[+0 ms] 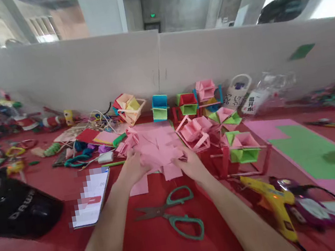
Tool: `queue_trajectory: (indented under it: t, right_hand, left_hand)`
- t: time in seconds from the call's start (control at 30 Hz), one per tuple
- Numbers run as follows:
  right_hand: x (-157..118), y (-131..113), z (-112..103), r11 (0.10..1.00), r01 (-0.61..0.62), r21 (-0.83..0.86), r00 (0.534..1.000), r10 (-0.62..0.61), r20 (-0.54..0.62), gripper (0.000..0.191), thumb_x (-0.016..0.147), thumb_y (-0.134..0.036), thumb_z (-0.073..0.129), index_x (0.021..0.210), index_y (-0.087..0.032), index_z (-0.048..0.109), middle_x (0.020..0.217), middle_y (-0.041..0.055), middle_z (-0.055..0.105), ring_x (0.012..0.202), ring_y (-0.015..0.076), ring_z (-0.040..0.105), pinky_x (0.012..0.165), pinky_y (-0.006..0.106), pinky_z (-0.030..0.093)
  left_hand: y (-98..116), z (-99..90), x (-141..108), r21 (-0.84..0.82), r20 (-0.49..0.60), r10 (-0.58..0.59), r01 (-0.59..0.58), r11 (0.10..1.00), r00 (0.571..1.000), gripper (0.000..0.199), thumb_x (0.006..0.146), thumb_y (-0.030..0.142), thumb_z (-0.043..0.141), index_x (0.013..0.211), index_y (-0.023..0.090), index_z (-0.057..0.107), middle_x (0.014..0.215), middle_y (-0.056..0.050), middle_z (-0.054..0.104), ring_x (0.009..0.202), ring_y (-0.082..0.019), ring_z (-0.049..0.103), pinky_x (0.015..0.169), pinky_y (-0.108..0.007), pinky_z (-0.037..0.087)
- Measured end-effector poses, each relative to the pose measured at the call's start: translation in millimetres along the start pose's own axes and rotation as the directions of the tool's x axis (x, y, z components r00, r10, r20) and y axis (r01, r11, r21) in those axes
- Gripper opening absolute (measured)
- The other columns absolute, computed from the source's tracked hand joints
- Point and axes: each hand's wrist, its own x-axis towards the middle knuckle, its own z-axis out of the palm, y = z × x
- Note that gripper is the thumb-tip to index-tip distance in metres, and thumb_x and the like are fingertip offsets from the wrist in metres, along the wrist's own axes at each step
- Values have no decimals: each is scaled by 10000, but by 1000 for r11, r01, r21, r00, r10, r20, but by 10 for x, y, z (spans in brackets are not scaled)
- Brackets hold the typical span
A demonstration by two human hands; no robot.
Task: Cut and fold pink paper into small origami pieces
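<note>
Over the middle of the red table, a piece of pink paper [157, 146] lies between my two hands, above other pink pieces. My left hand [132, 167] pinches its left side, fingertips partly hidden by the paper. On the opposite side, my right hand [192, 164] is closed on the right edge, thumb pointing inward. Green-handled scissors [168, 212] lie spread apart just below the hands, blades to the left. A pink folded paper frame [193, 132] sits just beyond my right hand.
Folded paper boxes, such as a pink and green one [244, 147], stand at the back and right. A yellow glue gun [273, 202] with a cord lies front right. Left are a phone [92, 196] and a black bin [17, 204]. A white partition [83, 75] rises behind.
</note>
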Motion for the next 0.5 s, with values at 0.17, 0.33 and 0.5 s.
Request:
queue_trajectory:
  t: [0.17, 0.33, 0.5]
  right_hand:
    - [-81, 39, 5, 995, 74, -68, 994, -68, 84, 487, 734, -240, 637, 1211, -152, 598, 1131, 141, 667, 938, 248, 663, 915, 445, 521]
    - [-140, 7, 14, 972, 178, -154, 983, -168, 75, 459, 778, -165, 529, 1232, -166, 599, 1159, 141, 682, 972, 246, 672, 912, 433, 527]
    - [-155, -40, -24, 958, 197, -206, 980, -188, 65, 404, 781, -179, 537, 1171, -155, 641, 1197, 142, 698, 1097, 267, 657, 983, 437, 498]
  left_hand:
    - [60, 33, 8, -26, -2, 44, -44, 999, 999, 410, 766, 244, 626, 1140, 77, 589, 1232, -195, 523, 1136, -301, 574, 1004, -396, 466]
    - [71, -6, 0, 2, -3, 86, -86, 996, 996, 427, 782, 238, 588, 1187, 103, 599, 1228, -174, 600, 1149, -301, 591, 1019, -404, 445]
    - [-22, -42, 1, 123, 57, 45, -51, 991, 997, 570, 747, 401, 672, 1256, 165, 576, 1408, -183, 529, 1377, -426, 383, 1101, -543, 324]
